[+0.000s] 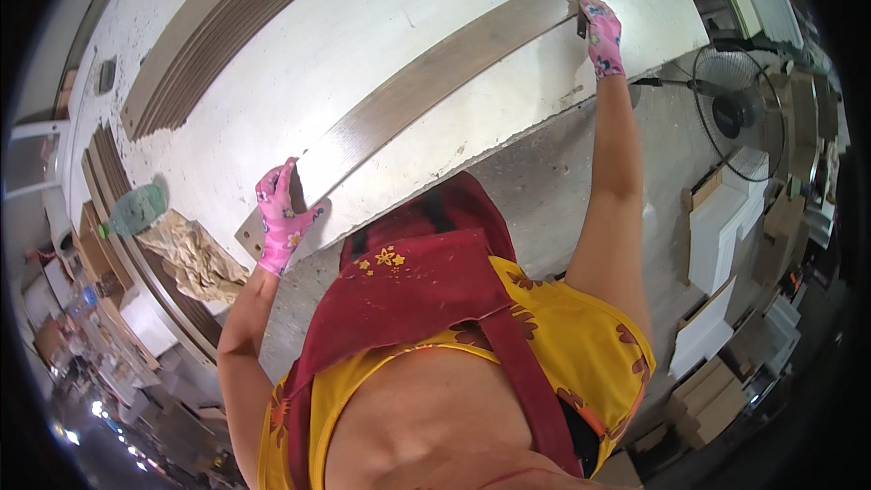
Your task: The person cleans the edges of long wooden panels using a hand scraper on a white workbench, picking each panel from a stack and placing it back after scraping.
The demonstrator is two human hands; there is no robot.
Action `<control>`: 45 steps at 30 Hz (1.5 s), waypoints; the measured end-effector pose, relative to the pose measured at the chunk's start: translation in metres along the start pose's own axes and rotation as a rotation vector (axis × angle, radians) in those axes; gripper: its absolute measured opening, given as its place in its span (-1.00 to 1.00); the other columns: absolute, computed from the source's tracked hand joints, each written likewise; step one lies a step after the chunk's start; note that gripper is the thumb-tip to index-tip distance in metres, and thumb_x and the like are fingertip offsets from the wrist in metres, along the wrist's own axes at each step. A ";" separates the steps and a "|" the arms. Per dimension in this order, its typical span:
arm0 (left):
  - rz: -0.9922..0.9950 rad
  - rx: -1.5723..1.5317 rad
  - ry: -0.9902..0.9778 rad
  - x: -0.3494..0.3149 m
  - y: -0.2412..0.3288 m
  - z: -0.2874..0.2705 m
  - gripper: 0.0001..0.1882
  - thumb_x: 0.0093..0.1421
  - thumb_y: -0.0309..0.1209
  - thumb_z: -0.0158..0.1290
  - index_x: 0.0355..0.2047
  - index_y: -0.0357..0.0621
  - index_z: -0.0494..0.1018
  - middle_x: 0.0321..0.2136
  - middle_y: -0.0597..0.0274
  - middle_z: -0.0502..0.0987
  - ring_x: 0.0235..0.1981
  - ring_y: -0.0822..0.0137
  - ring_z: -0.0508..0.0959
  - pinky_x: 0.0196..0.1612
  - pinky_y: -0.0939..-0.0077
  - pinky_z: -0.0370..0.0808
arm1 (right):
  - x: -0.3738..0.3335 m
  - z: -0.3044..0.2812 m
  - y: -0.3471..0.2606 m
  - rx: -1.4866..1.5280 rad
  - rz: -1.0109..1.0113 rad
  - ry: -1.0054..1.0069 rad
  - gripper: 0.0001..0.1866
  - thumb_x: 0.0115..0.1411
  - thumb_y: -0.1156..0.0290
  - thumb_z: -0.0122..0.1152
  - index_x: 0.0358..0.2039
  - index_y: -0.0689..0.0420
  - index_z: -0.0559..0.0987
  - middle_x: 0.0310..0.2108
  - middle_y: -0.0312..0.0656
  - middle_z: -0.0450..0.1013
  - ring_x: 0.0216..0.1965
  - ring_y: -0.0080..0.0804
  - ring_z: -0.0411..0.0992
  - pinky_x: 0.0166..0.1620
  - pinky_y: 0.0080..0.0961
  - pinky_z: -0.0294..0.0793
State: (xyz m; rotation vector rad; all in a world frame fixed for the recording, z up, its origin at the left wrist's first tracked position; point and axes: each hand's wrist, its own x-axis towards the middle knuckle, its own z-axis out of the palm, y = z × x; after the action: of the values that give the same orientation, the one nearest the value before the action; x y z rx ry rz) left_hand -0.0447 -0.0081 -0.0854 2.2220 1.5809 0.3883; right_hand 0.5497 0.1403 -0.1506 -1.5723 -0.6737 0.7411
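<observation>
A long grey-brown plank [426, 82] lies slantwise across the white desk [363, 27], running from its near left edge to the far right corner. The left hand [281, 222], in a pink flowered glove, grips the plank's near end, fingers curled over its edge. The right hand [603, 36], gloved the same, is at the far end, closed around a small dark tool [582, 11] that touches the plank's tip. A stack of similar planks [227, 27] lies on the desk's far left side, well apart. A crumpled rag [190, 254] and a green bottle [134, 210] sit near the left hand. A fan [737, 113] stands on the floor to the right, beside white boxes [717, 236].
</observation>
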 end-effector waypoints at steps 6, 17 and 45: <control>0.059 -0.291 -0.213 0.005 -0.004 -0.035 -0.12 -0.36 -0.46 0.34 0.09 -0.09 0.32 -0.05 0.07 0.38 -0.06 0.17 0.40 0.06 0.33 0.35 | -0.012 -0.014 -0.032 -0.073 -0.011 0.078 -0.74 0.07 0.41 0.27 -0.22 0.22 0.54 -0.42 -0.32 0.49 -0.44 -0.65 0.39 -0.36 -0.73 0.35; -0.417 -0.550 -0.646 0.069 -0.063 -0.056 -0.64 0.17 -0.42 0.06 -0.02 -0.27 0.41 -0.11 0.16 0.51 -0.09 0.42 0.45 0.01 0.63 0.34 | -0.012 0.027 -0.042 0.152 -0.013 -0.019 -0.82 0.08 0.45 0.18 -0.29 0.20 0.58 -0.42 -0.28 0.51 -0.45 -0.58 0.43 -0.38 -0.67 0.39; 0.061 -0.067 0.144 0.018 -0.031 0.000 -0.71 0.06 -0.38 0.09 -0.16 0.01 0.54 0.09 0.16 0.33 0.22 -0.02 0.10 0.25 0.12 0.00 | 0.034 -0.023 -0.039 -1.289 -0.257 0.202 -0.68 0.13 0.09 -0.06 -0.27 -0.04 0.57 -0.29 -0.12 0.49 -0.24 -0.15 0.47 -0.20 -0.26 0.46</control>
State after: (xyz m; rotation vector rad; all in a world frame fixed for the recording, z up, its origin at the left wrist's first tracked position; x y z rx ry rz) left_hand -0.0644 0.0181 -0.0992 2.2391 1.5495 0.6225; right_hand 0.5879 0.1570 -0.1130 -2.5716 -1.2909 -0.1648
